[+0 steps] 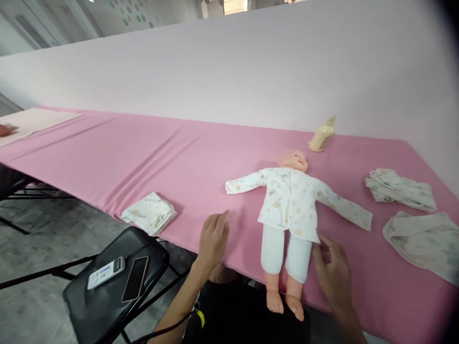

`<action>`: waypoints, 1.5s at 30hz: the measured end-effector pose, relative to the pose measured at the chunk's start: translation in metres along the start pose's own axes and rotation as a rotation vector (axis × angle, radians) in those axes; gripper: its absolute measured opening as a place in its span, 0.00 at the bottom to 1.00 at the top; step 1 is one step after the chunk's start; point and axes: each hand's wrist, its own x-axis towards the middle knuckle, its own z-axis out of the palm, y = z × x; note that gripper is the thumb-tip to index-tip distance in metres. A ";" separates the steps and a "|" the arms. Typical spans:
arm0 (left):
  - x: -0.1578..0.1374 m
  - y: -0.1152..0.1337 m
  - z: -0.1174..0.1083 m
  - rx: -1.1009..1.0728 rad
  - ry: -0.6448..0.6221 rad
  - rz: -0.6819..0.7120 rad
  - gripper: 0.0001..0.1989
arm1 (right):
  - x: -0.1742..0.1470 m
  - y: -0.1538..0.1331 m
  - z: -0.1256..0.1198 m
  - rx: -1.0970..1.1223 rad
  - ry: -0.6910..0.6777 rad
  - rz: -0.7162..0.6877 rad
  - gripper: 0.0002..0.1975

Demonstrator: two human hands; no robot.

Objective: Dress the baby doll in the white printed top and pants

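Note:
A baby doll (294, 160) lies on its back on the pink-covered table, its feet hanging past the near edge. It wears a white patterned baby shirt (289, 203) with both sleeves spread out, and white coverings on its legs. My right hand (333, 270) is at the shirt's lower corner, thumb and forefinger closed on the hem. Over the table, left of the doll's legs, my left hand (214, 239) is held with its fingers stretched out. Nothing shows in it, and it is apart from the doll.
A cream pump bottle (322, 136) stands beyond the doll. Folded patterned cloths (399, 188) and a patterned cloth piece (423, 239) lie at right, a folded cloth (149, 212) at left. A black chair (111, 286) holds a phone (135, 279). Another person's hand (6, 129) is far left.

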 end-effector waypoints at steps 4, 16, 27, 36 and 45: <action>-0.012 -0.072 -0.043 0.267 0.059 -0.278 0.19 | -0.010 0.001 -0.002 -0.002 0.082 -0.018 0.22; -0.017 -0.166 -0.079 0.195 -0.044 -0.576 0.17 | -0.105 0.015 -0.020 -0.095 0.377 0.002 0.26; -0.022 0.003 -0.114 -1.227 -0.316 -0.616 0.25 | -0.150 -0.124 0.005 0.115 0.111 -0.628 0.29; -0.048 0.040 -0.115 -1.416 -0.719 -0.507 0.21 | -0.145 -0.132 -0.004 0.031 -0.138 -0.662 0.33; -0.033 0.038 -0.121 -1.419 -0.587 -0.720 0.17 | -0.147 -0.118 -0.027 0.253 -0.120 -0.530 0.03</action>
